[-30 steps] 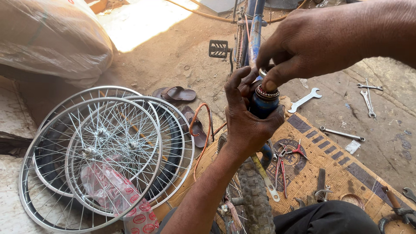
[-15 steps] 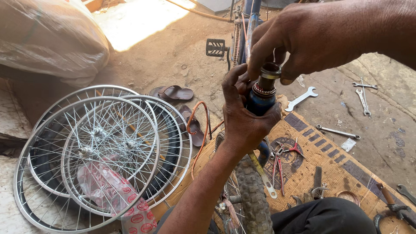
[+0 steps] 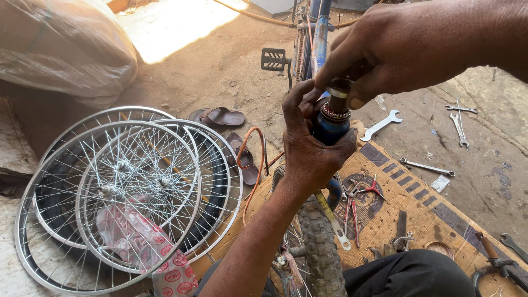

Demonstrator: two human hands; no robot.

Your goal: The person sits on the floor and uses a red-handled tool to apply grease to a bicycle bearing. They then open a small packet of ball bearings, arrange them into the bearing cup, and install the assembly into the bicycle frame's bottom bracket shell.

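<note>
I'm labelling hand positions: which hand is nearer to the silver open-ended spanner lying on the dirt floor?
Right. The right hand hovers just above-left of the silver open-ended spanner, pinching the top of the blue bicycle head tube. The left hand grips that tube, farther left.

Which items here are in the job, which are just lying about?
In hand: left hand wrapped round blue head tube; right hand on bearing ring at its top.

Lying about: spoked wheels, sandals, spanners, pliers, cardboard.

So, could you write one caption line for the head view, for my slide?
Left hand grips a blue bicycle head tube; right hand fingers its top fitting, spoked wheels beside.
</note>
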